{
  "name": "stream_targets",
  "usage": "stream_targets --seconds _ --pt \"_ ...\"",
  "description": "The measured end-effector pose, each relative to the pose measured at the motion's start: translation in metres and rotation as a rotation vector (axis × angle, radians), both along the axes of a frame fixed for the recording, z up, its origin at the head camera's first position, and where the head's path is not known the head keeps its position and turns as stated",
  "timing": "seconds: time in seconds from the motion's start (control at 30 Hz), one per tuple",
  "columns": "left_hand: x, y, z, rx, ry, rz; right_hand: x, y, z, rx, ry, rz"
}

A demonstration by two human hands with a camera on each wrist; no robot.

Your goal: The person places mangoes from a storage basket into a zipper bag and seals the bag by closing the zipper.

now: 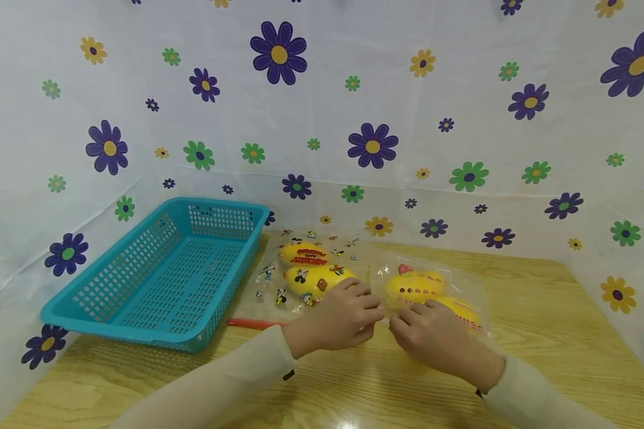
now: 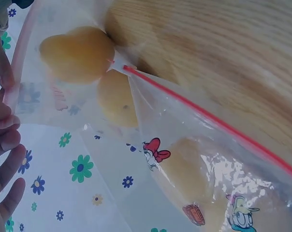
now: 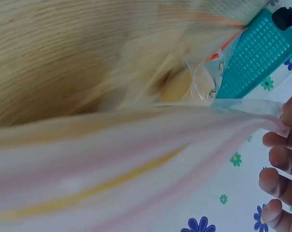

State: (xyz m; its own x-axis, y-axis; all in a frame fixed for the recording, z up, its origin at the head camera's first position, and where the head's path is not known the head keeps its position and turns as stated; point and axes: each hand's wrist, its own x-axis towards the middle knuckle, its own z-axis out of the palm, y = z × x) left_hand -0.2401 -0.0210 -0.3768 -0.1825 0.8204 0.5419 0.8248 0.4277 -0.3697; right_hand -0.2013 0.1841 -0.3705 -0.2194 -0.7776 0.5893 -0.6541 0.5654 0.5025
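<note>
My left hand (image 1: 343, 313) and right hand (image 1: 434, 336) pinch the mouth of a clear zip bag (image 3: 136, 164), one at each side. Its pink zip strips and a yellow line stand apart in a slack curve in the right wrist view. Inside it lie two yellow, mango-shaped fruits (image 1: 415, 286), seen through plastic with a strawberry print. Just left of it, a second zip bag (image 1: 268, 286) lies flat, printed with cartoon characters. Two more yellow fruits (image 1: 322, 280) are in that one, and a red slider strip (image 2: 209, 113) runs along its edge.
A blue-green plastic basket (image 1: 182, 280) with slotted walls stands at the left, its rim close beside the printed bag. A white cloth with flowers (image 1: 322, 107) hangs at the back and both sides of the wooden table (image 1: 536, 298).
</note>
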Motion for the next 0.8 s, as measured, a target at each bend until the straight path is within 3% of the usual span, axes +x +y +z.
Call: stream_targets --seconds 0.27,0.8 --pt "0.000 -0.009 0.005 0.018 0.006 -0.001 0.006 0.017 0.011 0.087 -0.086 -0.059" --pt "-0.009 -0.027 0.003 0.069 0.012 -0.042 -0.002 0.038 0.014 0.047 -0.004 0.027"
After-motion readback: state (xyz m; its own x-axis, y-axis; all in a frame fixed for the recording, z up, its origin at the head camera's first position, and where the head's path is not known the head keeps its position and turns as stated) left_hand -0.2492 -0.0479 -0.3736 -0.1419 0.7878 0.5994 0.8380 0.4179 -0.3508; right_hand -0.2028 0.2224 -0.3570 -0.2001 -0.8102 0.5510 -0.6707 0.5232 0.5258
